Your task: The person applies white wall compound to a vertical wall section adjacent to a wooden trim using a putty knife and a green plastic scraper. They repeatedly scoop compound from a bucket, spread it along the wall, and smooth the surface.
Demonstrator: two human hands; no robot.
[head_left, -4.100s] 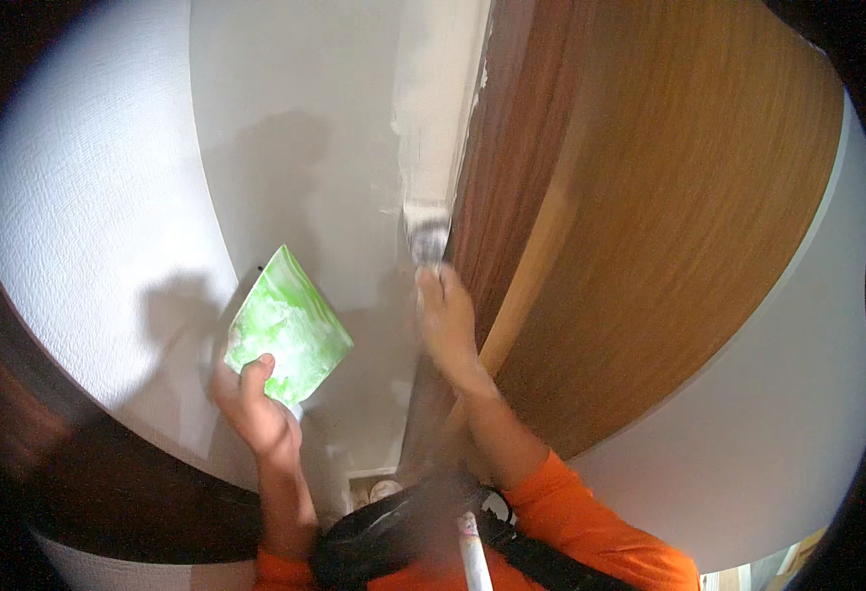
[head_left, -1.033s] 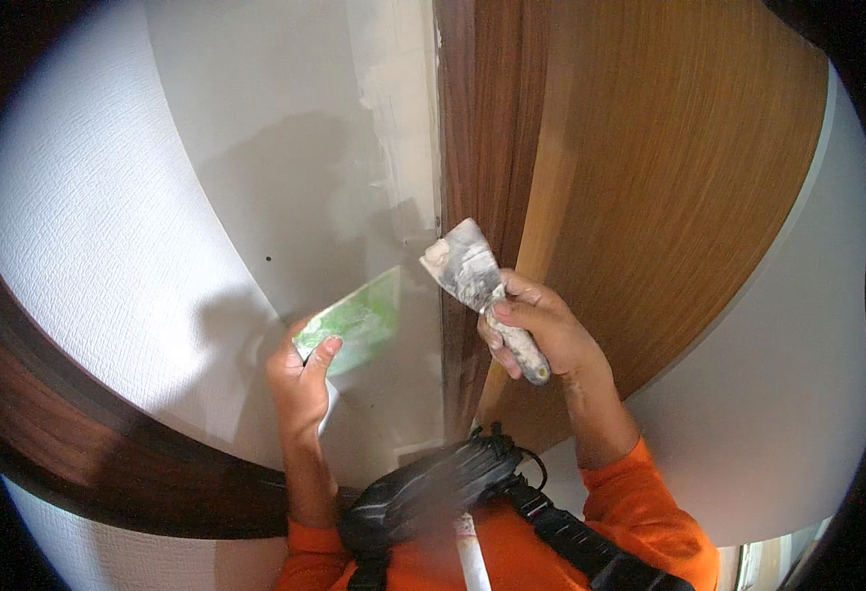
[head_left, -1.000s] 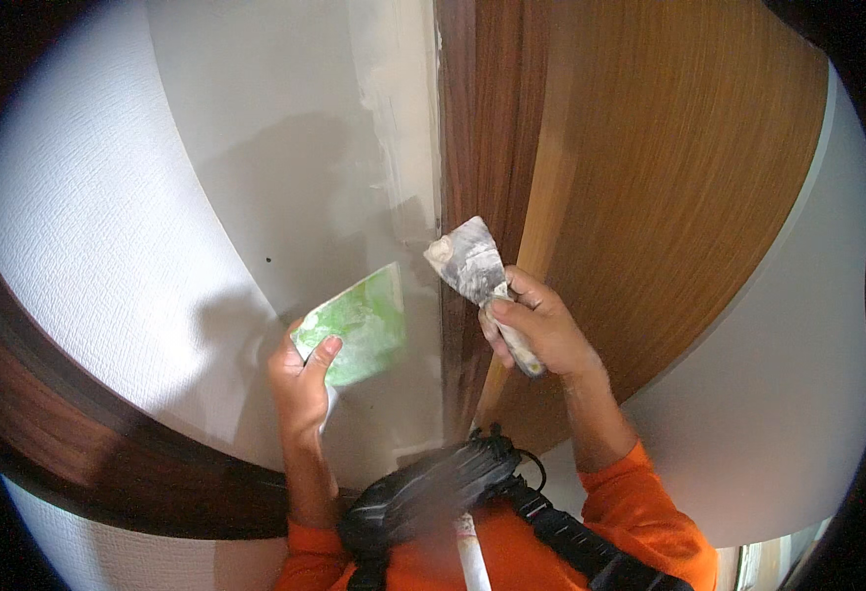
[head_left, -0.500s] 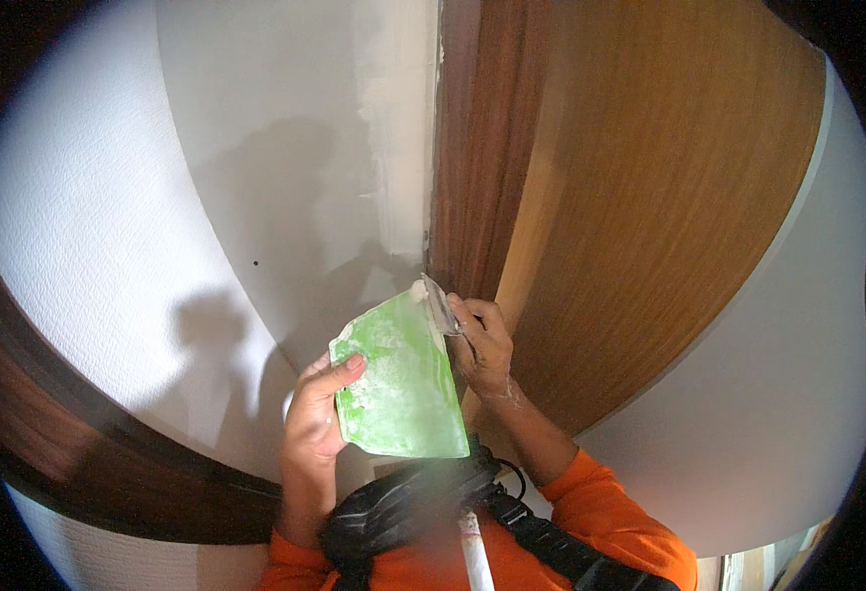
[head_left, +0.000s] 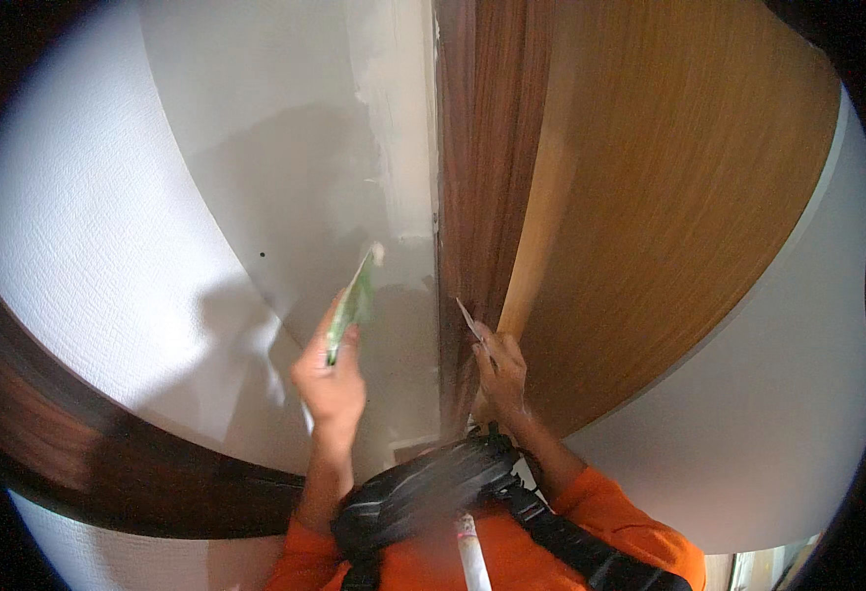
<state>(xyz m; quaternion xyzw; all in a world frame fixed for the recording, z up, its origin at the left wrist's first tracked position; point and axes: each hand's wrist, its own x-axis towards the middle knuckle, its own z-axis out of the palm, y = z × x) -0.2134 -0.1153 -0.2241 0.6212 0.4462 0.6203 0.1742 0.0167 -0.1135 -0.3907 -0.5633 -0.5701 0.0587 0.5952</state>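
My left hand [head_left: 333, 389] grips a green filler board [head_left: 356, 295], turned nearly edge-on, with a dab of off-white filler [head_left: 378, 253] at its upper tip. To its right, my right hand [head_left: 502, 379] pinches a thin putty knife [head_left: 468, 317], also seen almost edge-on, its blade pointing up and left. The knife is apart from the board and in front of the dark wood door frame; whether it touches the frame I cannot tell. Beyond my hands, a pale strip of filler [head_left: 399, 118] runs down the bare grey wall [head_left: 256, 69] beside the frame.
The dark brown frame [head_left: 487, 128] borders a lighter wood panel [head_left: 669, 177] on the right. Textured white wallpaper [head_left: 78, 227] and a dark curved trim [head_left: 147, 473] lie left. A black bag [head_left: 423, 488] hangs at my chest, near a white cigarette-like stick [head_left: 472, 557].
The green board has turned from broad face to nearly edge-on and moved up. The putty knife has come away from its edge, and my right hand has shifted right and down.
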